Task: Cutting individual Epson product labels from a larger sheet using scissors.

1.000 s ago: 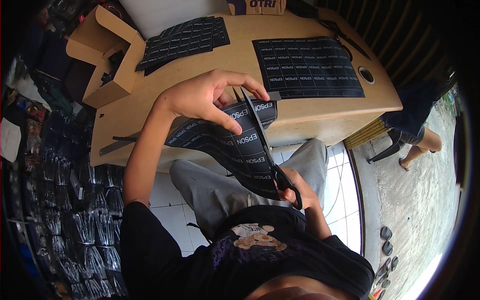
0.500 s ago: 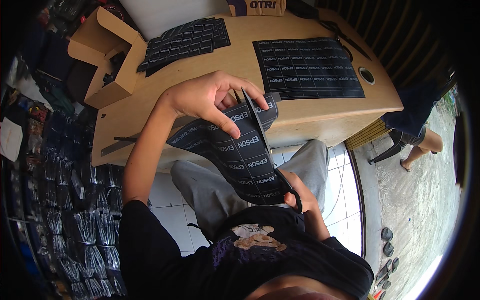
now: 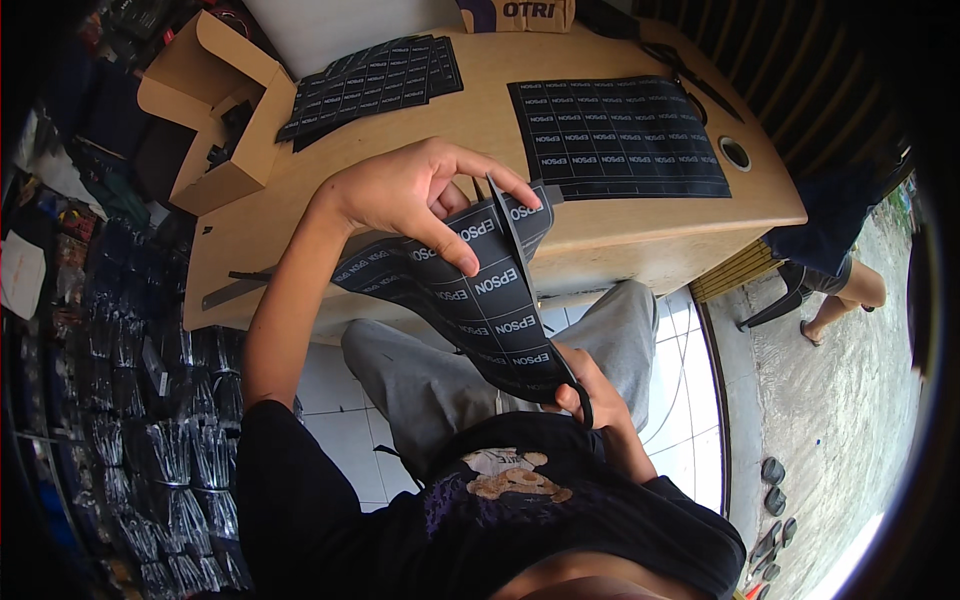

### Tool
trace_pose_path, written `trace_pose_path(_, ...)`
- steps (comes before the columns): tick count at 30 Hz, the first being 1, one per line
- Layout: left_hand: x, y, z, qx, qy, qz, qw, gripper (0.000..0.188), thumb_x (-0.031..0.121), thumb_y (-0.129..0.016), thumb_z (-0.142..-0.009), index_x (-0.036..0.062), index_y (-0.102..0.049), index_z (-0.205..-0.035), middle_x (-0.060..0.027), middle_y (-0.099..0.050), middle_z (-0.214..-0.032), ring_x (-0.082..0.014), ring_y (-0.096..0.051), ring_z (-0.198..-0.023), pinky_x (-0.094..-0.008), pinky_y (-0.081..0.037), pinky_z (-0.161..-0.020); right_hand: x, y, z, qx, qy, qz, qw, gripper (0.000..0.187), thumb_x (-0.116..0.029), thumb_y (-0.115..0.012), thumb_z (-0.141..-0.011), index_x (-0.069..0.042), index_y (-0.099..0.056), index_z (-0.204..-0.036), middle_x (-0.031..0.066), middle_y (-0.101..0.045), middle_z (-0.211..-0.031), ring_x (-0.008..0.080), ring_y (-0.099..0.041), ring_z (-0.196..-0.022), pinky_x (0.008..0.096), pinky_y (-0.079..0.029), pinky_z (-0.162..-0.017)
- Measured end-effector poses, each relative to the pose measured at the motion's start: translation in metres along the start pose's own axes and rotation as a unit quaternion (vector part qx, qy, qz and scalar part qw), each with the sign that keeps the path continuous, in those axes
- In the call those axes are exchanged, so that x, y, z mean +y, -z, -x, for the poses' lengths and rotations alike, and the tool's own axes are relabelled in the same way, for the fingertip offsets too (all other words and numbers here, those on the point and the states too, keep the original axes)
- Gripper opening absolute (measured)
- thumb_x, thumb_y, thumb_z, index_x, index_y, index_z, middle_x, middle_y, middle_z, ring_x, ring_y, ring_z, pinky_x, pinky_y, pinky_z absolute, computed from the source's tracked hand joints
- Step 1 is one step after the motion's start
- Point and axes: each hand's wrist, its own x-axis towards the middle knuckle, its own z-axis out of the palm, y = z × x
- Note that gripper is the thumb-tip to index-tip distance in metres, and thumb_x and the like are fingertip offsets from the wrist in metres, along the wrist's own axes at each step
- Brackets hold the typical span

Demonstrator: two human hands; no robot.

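My left hand (image 3: 425,205) grips the upper part of a black label sheet (image 3: 465,305), printed with pale lettering in a grid. The thumb lies on its face, and the fingers curl round the far edge. The sheet bends in a curve above my lap. My right hand (image 3: 600,393) is closed round the black handles of a pair of scissors (image 3: 584,404). Their long blades run up the sheet's right side, with the tips by my left fingers. A narrow strip of the sheet stands to the right of the blade near the top.
On the wooden desk (image 3: 400,155) lie a flat black label sheet (image 3: 620,135) at the right and a stack of similar sheets (image 3: 375,85) at the back left. An open cardboard box (image 3: 225,185) stands left. A metal ruler (image 3: 235,290) lies at the near left edge. Another person's leg (image 3: 845,300) shows outside.
My right hand has drawn the scissor handles closer together and shifted slightly. The sheet's lower end has bent and moved a little. My left hand keeps nearly the same place.
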Motion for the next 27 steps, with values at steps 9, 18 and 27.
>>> trace_pose_path(9,0.002,0.000,0.003,0.001,0.004,-0.006,1.000,0.069,-0.007,-0.080,-0.057,-0.0045,-0.052,-0.120,-0.0155,-0.049,-0.125,-0.0194,-0.062,-0.096,-0.0272,-0.056,-0.080,0.002,-0.002,-0.001,0.008,0.002,-0.016,1.000,0.069,-0.056,-0.051,-0.085,0.008,-0.052,-0.109,0.0087,-0.054,-0.076,0.0137,-0.047,-0.064,0.0284,-0.038,-0.059)
trace_pose_path(18,0.002,0.003,0.003,-0.003,-0.007,-0.009,1.000,0.069,-0.007,-0.080,-0.058,-0.0048,-0.051,-0.121,-0.0156,-0.048,-0.125,-0.0194,-0.062,-0.097,-0.0268,-0.055,-0.080,0.009,-0.005,-0.001,0.033,0.005,-0.016,0.999,0.064,-0.054,-0.054,-0.085,0.007,-0.054,-0.103,0.0062,-0.054,-0.070,0.0112,-0.049,-0.062,0.0266,-0.038,-0.056)
trace_pose_path(27,0.004,0.001,0.006,-0.001,-0.004,0.001,1.000,0.070,-0.007,-0.080,-0.058,-0.0049,-0.050,-0.121,-0.0161,-0.048,-0.126,-0.0186,-0.063,-0.093,-0.0262,-0.056,-0.079,0.013,-0.010,0.000,0.046,0.001,-0.017,0.999,0.059,-0.054,-0.055,-0.085,0.004,-0.055,-0.096,-0.0007,-0.046,-0.052,0.0069,-0.043,-0.047,0.0241,-0.031,-0.044)
